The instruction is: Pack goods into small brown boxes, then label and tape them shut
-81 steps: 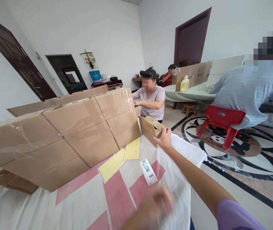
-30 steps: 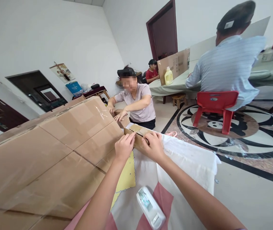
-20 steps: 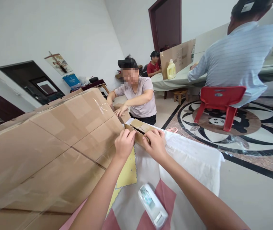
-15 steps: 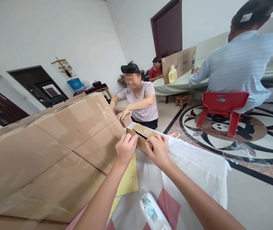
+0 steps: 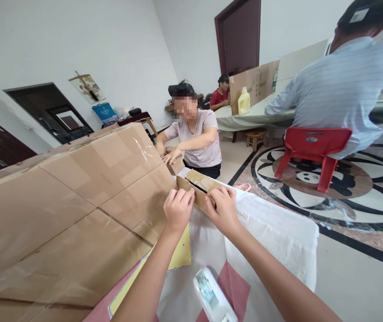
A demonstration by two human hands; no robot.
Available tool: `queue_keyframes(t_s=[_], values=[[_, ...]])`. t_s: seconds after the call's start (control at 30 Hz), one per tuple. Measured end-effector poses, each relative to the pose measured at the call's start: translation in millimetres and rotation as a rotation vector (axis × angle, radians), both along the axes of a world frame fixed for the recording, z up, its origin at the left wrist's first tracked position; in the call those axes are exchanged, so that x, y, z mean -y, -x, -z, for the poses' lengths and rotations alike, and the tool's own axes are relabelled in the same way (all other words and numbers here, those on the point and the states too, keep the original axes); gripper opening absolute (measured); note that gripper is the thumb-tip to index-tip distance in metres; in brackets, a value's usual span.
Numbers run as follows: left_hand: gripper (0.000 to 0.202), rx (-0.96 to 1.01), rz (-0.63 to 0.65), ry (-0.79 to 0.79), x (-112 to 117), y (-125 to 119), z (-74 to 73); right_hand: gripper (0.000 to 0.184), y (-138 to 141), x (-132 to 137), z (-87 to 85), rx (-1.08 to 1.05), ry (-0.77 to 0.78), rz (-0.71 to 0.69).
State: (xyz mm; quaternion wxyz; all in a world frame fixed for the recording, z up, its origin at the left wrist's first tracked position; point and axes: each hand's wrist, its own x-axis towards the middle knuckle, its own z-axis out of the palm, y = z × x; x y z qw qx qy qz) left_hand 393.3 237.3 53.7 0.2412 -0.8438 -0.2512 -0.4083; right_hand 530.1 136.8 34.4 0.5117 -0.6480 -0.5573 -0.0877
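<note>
A small cardboard box (image 5: pixel 208 180) rests on the cloth-covered table, with a dark gap running along its top between the panels. My left hand (image 5: pixel 179 209) pinches the upright near panel at its left part, fingers closed. At the right end, my right hand (image 5: pixel 223 206) grips the same box, thumb on the near side and curled fingers over the top. The fingertips partly cover the panel edges. Closer to me lies a white device with a clear window (image 5: pixel 208 288), apart from both hands.
A large taped cardboard partition (image 5: pixel 77 201) rises along the left. Across the table a person (image 5: pixel 198 138) handles another carton (image 5: pixel 175 166). Pink scissors handles (image 5: pixel 244 187) lie beyond my box. To the right, someone sits on a red chair (image 5: pixel 317 143) by another table.
The view has shifted slightly. Both hands keep nearly the same hold on the cardboard box, and the gap along its top looks much the same.
</note>
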Motion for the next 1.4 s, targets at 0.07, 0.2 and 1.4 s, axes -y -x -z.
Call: queue_keyframes(t_s=[0.07,0.2,1.4], values=[[0.017,0.017,0.025,-0.025,1.3,-0.4,-0.4,0.018,-0.7,0.3,0.6,-0.003,-0.007,-0.002],[0.015,0.054,0.051,-0.053,3.0,0.9,0.1,0.018,-1.9,-0.4,2.2,-0.006,-0.031,-0.002],[0.038,-0.213,0.209,0.472,-11.1,-29.0,8.3,0.032,-20.9,-11.7,39.6,-0.314,-0.120,0.042]])
